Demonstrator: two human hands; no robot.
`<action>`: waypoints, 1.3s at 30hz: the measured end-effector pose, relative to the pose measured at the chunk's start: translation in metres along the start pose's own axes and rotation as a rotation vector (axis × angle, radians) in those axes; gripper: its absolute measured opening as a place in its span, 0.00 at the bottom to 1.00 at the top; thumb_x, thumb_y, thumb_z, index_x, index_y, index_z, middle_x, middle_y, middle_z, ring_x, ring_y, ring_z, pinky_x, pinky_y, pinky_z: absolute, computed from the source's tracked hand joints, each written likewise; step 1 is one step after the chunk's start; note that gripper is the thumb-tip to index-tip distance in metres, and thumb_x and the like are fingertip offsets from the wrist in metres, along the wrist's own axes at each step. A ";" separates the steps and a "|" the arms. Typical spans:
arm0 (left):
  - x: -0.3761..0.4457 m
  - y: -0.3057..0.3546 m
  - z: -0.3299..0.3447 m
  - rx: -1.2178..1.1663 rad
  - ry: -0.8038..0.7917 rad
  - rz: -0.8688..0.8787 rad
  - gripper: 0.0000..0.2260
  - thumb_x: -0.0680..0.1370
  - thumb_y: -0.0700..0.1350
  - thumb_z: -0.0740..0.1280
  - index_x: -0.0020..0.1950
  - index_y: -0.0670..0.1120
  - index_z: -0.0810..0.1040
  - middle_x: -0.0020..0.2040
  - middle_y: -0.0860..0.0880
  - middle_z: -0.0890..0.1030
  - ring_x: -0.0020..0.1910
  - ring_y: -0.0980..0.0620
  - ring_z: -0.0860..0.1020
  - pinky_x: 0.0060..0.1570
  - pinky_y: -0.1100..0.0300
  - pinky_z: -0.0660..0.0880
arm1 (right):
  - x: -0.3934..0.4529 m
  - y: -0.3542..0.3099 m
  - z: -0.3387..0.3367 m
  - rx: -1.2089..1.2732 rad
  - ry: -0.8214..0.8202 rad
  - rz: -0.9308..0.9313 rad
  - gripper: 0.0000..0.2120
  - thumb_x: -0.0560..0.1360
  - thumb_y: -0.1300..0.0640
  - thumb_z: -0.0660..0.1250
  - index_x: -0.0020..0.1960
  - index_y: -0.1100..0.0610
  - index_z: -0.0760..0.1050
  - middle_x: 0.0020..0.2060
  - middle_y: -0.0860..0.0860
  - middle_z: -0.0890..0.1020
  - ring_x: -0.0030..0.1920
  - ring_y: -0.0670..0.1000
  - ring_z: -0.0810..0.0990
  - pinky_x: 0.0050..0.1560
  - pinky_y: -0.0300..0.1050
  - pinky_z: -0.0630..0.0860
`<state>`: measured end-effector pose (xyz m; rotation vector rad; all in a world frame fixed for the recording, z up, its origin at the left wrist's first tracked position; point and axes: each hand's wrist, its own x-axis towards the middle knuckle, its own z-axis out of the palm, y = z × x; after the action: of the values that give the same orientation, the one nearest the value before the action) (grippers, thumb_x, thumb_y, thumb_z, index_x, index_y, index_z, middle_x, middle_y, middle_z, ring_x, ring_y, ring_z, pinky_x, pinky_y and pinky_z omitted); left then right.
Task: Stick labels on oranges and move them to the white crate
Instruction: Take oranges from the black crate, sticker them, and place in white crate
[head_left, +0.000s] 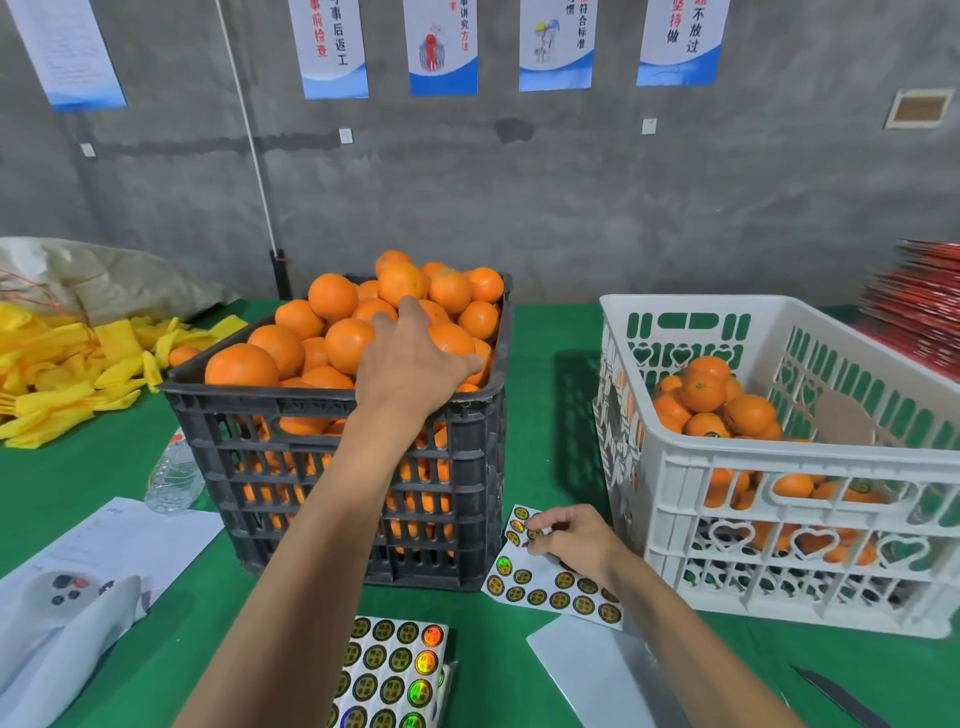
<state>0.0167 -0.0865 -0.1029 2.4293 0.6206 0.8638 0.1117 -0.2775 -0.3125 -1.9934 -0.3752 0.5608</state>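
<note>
A black crate (332, 447) heaped with oranges stands in the middle of the green table. My left hand (415, 358) reaches over its near rim and curls round an orange (451, 339) at the right of the heap. To the right stands the white crate (779, 462), partly filled with oranges (704, 389), some bearing labels. Between the crates lies a partly used label sheet (540, 584). My right hand (569, 535) rests on that sheet, and its fingertips pinch a round label (534, 532) at the sheet's upper part.
A full label sheet (389, 670) and a blank backing sheet (597, 670) lie at the near edge. Papers and a plastic bottle (174, 478) sit left of the black crate. Yellow foam nets (78, 374) pile at far left. A dark blade (841, 696) lies near right; red cartons (919, 322) are stacked at far right.
</note>
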 end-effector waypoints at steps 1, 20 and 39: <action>0.000 0.000 0.000 0.002 0.000 0.000 0.32 0.68 0.59 0.78 0.65 0.47 0.70 0.60 0.44 0.71 0.52 0.39 0.77 0.43 0.51 0.69 | 0.000 0.001 0.001 -0.027 0.012 -0.015 0.14 0.71 0.63 0.76 0.57 0.55 0.84 0.51 0.61 0.85 0.41 0.51 0.82 0.54 0.46 0.81; -0.001 -0.001 0.000 -0.005 0.011 -0.011 0.33 0.69 0.58 0.78 0.67 0.47 0.70 0.62 0.44 0.71 0.53 0.39 0.77 0.43 0.51 0.70 | 0.004 0.023 0.012 -0.340 0.136 -0.327 0.14 0.77 0.45 0.73 0.58 0.50 0.85 0.49 0.43 0.75 0.48 0.45 0.78 0.57 0.48 0.77; -0.002 -0.001 0.002 0.006 0.049 -0.003 0.32 0.68 0.59 0.78 0.64 0.47 0.70 0.60 0.43 0.71 0.46 0.42 0.74 0.41 0.51 0.69 | -0.004 0.032 0.015 -0.422 0.156 -0.394 0.08 0.80 0.48 0.69 0.54 0.52 0.81 0.54 0.42 0.75 0.55 0.44 0.75 0.62 0.45 0.73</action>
<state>0.0157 -0.0872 -0.1058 2.4182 0.6461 0.9242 0.1011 -0.2834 -0.3457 -2.2617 -0.8189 0.0764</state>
